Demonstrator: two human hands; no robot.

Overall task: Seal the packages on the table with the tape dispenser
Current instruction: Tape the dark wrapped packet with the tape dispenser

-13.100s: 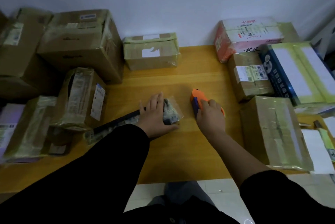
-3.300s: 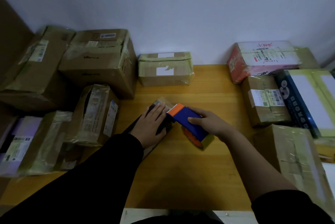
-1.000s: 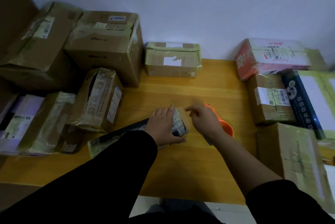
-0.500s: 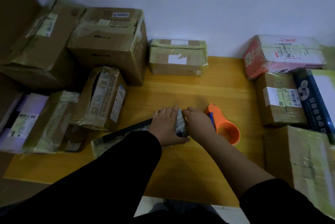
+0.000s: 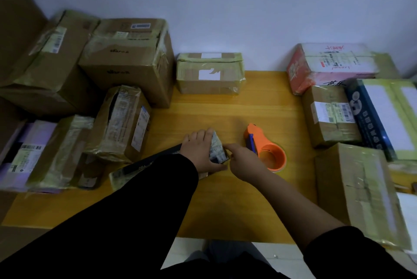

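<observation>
- 1 wooden table (image 5: 225,202) carries all items; its far edge meets a pale wall.
- 1 long dark package (image 5: 217,151), wrapped in clear tape, lies diagonally near the table's centre, with 1 end toward the near-left corner and the other at mid-table.
- Left hand (image 5: 200,150): it grips the mid-table end of the long dark package, fingers over the top face and thumb on the near side.
- Right hand (image 5: 246,161): its fingertips touch the same end of the package. Whether they pinch or only press cannot be told.
- 1 tape dispenser (image 5: 266,150), orange with a blue part, stands on the table just right of the right hand, and neither hand holds it.
- Left edge: 5 taped packages are countable, 2 large cartons (image 5: 126,62) at the far-left corner and 3 smaller ones nearer.
- Far edge, centre: 1 taped box (image 5: 209,73) with a white label.
- Right edge: 4 packages are countable: 1 red-and-white (image 5: 331,64), 1 small brown (image 5: 331,116), 1 blue (image 5: 370,120) and 1 large brown (image 5: 356,188).
</observation>
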